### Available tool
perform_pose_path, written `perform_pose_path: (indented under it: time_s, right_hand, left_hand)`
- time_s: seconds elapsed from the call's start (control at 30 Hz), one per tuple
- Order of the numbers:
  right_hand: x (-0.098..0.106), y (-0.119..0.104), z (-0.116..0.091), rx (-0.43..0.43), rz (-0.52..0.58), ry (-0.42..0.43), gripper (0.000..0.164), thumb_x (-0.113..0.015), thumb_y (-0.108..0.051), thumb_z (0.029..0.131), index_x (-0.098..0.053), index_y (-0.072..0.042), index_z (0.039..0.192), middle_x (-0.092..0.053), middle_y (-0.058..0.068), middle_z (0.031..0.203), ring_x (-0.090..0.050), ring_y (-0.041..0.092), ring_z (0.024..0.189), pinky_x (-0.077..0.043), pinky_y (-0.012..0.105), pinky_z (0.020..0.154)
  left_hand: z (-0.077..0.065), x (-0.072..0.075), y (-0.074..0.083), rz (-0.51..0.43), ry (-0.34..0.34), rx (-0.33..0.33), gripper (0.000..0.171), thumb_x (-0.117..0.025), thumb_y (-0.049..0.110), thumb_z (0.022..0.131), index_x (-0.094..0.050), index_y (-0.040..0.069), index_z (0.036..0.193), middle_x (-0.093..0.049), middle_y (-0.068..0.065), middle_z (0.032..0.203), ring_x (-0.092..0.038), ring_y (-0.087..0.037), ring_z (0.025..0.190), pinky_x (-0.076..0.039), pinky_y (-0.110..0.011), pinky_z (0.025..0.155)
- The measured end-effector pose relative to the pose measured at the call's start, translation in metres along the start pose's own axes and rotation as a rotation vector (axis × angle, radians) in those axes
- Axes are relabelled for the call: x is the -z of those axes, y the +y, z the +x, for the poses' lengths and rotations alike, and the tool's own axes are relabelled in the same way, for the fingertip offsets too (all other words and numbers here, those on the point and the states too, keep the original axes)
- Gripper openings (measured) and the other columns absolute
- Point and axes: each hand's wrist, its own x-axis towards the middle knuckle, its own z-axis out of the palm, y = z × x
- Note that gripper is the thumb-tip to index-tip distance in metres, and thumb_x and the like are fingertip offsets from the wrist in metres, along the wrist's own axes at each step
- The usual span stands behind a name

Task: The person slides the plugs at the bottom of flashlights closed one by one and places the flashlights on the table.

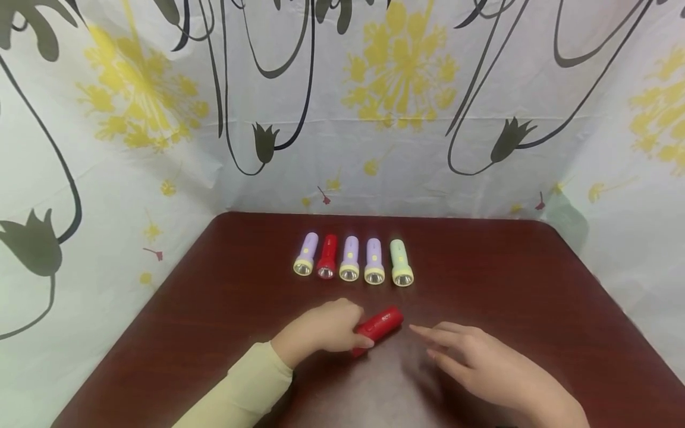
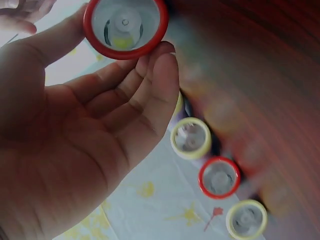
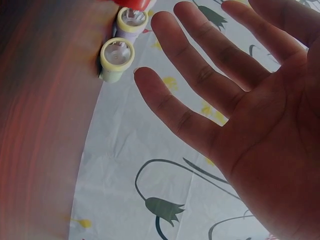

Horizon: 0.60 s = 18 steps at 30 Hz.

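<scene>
A red flashlight lies slantwise in my left hand, whose thumb and fingers grip it around its lens end. In the left wrist view that flashlight's round lens with a red rim faces the camera. To the right of its tail end is my right hand, fingers extended and apart from it. Seen from the right wrist, the palm holds nothing. Beyond both hands several flashlights stretch in a row: a lilac one, another red one, two more lilac ones and a pale green one.
The dark red-brown table reaches back to a white cloth printed with grey and yellow flowers. This cloth also hangs along the left and right sides. The row of flashlights is toward the table's far edge, lenses facing the hands.
</scene>
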Motion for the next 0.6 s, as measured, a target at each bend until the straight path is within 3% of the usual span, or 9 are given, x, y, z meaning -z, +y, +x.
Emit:
perform_pose_path:
  time_s: [0.2, 0.37, 0.6]
  right_hand:
    - [-0.001, 0.001, -0.001, 0.047, -0.014, 0.043, 0.043, -0.069, -0.024, 0.104, -0.064, -0.027, 0.147, -0.069, -0.017, 0.113, -0.057, -0.008, 0.094, -0.056, 0.026, 0.079]
    - [-0.001, 0.003, -0.001, 0.081, -0.029, 0.065, 0.044, -0.068, -0.022, 0.104, -0.064, -0.026, 0.148, -0.069, -0.017, 0.113, -0.057, -0.008, 0.096, -0.055, 0.025, 0.079]
    - [0.0, 0.005, -0.003, 0.085, -0.03, 0.075, 0.046, -0.069, -0.021, 0.104, -0.063, -0.029, 0.148, -0.068, -0.018, 0.111, -0.056, -0.008, 0.094, -0.054, 0.024, 0.077]
  left_hand:
    - [0.014, -0.006, 0.013, 0.011, 0.015, 0.013, 0.03, -0.083, 0.041, 0.091, -0.067, 0.016, 0.086, -0.062, 0.004, 0.068, -0.06, -0.011, 0.062, -0.05, -0.027, 0.062]
    - [0.022, -0.012, 0.021, -0.016, 0.072, -0.015, 0.031, -0.082, 0.041, 0.092, -0.067, 0.015, 0.086, -0.062, 0.004, 0.067, -0.06, -0.011, 0.061, -0.049, -0.026, 0.06]
    - [0.02, -0.015, 0.028, -0.012, 0.155, -0.093, 0.038, -0.082, 0.046, 0.092, -0.066, 0.014, 0.105, -0.061, 0.006, 0.072, -0.058, -0.007, 0.061, -0.049, -0.023, 0.059]
